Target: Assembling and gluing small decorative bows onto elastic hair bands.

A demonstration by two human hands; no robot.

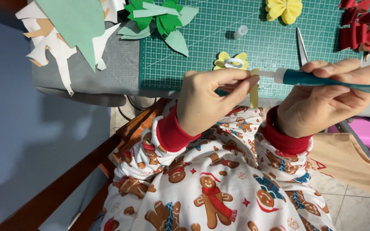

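Pinched between left hand (210,100) thumb and forefinger: a narrow yellow strip (254,95), soft and matte like foam or felt, hanging down just off the near edge of the green cutting mat (202,38). Touching its top end, the white nozzle of a teal glue tube (322,79), gripped in a closed right hand (322,100) with the forefinger laid along the barrel. Gluing step in hand, by the look of it; next calls for a small, steady squeeze and a firm pinch so the limp strip does not twist or smear. Just behind the left fingers, on the mat, a small yellow flower (231,61) with a white ring on top. Further back, a tiny translucent cap (240,31), a ruffled yellow bloom (284,9), green leafy folds (159,19), scissors blade (301,45) pointing away, pleated red pieces (358,30) at right. At left, jagged paper offcuts (61,38), white, tan and green, on grey cloth. Below, red cuffs and gingerbread-print sleeves over a lap.
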